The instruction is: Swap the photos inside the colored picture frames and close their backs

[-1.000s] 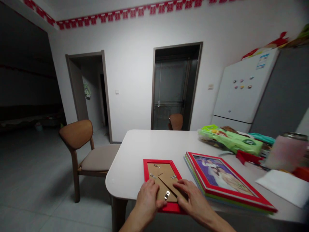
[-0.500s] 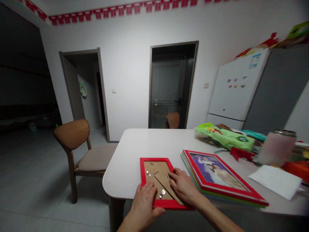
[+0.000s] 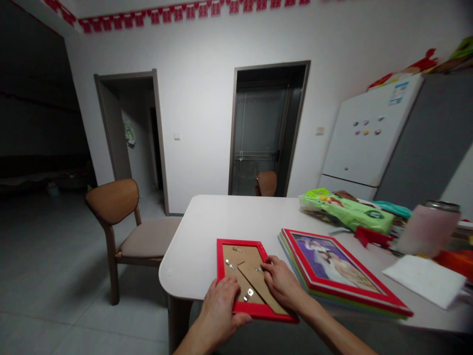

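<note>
A red picture frame (image 3: 220, 259) lies face down on the table, its brown backing board (image 3: 242, 252) showing. Small metal clips (image 3: 229, 264) sit along the board's edges, and the slanted stand leg (image 3: 266, 291) lies against it. My left hand (image 3: 220, 301) holds the near left corner, fingers over the left border and thumb at the near edge. At the right border, my right hand (image 3: 283, 282) has its fingers closed beside a clip (image 3: 259, 269); the fingertips partly hide what they press. Right of it is a stack of frames topped by a red one with a photo (image 3: 332, 261).
The white table (image 3: 207, 217) has a rounded left corner. On its right lie a green package (image 3: 351, 214), a pink jar (image 3: 430, 229), a red object (image 3: 373, 237) and white paper (image 3: 424, 278). A wooden chair (image 3: 114, 202) stands at the left.
The view has shifted slightly. Both hands keep nearly the same places on the frame, with my right fingers still by the clip at the right border.
</note>
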`<state>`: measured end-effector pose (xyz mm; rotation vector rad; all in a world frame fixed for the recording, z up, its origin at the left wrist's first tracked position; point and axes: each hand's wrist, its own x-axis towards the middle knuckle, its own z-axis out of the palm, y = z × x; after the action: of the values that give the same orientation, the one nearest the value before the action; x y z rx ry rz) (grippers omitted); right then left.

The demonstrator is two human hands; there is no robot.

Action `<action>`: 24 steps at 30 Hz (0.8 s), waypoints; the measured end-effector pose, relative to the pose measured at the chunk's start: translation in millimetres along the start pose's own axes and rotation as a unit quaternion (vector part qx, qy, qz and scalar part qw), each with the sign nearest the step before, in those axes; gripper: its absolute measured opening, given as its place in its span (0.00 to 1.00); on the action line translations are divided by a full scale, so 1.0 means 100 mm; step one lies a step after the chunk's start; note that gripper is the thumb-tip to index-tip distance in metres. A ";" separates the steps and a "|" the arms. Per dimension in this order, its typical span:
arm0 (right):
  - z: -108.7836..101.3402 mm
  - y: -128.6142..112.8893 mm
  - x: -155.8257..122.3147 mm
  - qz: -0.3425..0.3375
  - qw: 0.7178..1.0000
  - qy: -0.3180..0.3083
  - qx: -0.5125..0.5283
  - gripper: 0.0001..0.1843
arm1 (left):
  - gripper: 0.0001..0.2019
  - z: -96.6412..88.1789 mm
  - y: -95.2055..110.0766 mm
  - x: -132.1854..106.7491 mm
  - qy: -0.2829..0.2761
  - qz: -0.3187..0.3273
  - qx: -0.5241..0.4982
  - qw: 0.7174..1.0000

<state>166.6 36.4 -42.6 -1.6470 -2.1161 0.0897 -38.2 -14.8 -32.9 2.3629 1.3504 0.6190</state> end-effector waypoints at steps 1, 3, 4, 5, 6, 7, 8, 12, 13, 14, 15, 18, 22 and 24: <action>0.00 0.00 0.00 -0.001 1.000 -0.001 0.000 0.19 | 0.28 0.00 0.00 0.00 0.000 -0.002 0.001 1.000; 0.00 0.00 0.01 -0.002 1.000 -0.002 -0.001 0.19 | 0.28 0.00 0.01 0.00 0.000 -0.005 0.002 1.000; 0.00 0.00 0.00 -0.002 1.000 -0.003 -0.002 0.19 | 0.28 0.01 0.01 0.00 0.000 -0.006 0.002 1.000; 0.00 0.00 0.00 -0.002 1.000 -0.004 -0.004 0.19 | 0.28 0.01 0.01 0.00 0.000 -0.006 0.001 1.000; -0.01 0.01 0.00 -0.003 1.000 -0.005 -0.007 0.19 | 0.28 0.02 0.00 0.00 0.001 -0.004 0.000 1.000; -0.01 0.01 -0.01 -0.004 1.000 -0.005 -0.012 0.19 | 0.28 0.03 -0.02 0.01 0.004 -0.002 -0.003 1.000; -0.02 0.00 -0.01 -0.006 1.000 -0.003 -0.019 0.19 | 0.28 0.03 -0.04 0.01 0.009 -0.001 -0.007 1.000; -0.08 -0.15 -0.12 -0.046 0.998 0.014 -0.038 0.18 | 0.31 0.06 -0.13 0.03 0.023 0.005 -0.031 0.999; -0.10 -0.22 -0.16 -0.075 0.997 0.007 -0.029 0.17 | 0.31 0.07 -0.15 0.04 0.022 0.005 -0.035 0.999; -0.11 -0.29 -0.20 -0.108 0.994 -0.008 -0.015 0.16 | 0.31 0.07 -0.16 0.04 0.022 0.005 -0.039 0.999; -0.13 -0.37 -0.24 -0.141 0.990 -0.027 0.001 0.16 | 0.31 0.08 -0.18 0.04 0.022 0.004 -0.043 0.999; -0.20 -0.54 -0.33 -0.201 0.977 -0.067 0.032 0.14 | 0.32 0.09 -0.20 0.04 0.023 0.002 -0.052 0.998; -0.27 -0.59 -0.38 -0.213 0.973 -0.080 0.037 0.14 | 0.30 0.08 -0.20 0.04 0.021 0.005 -0.063 0.998; -0.28 -0.56 -0.39 -0.217 0.971 -0.087 0.044 0.14 | 0.30 0.07 -0.19 0.04 0.023 0.001 -0.069 0.997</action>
<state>134.0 -22.3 -12.0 -1.1283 -2.5170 0.1929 -46.3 -2.5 -47.9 2.2542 1.2817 0.7473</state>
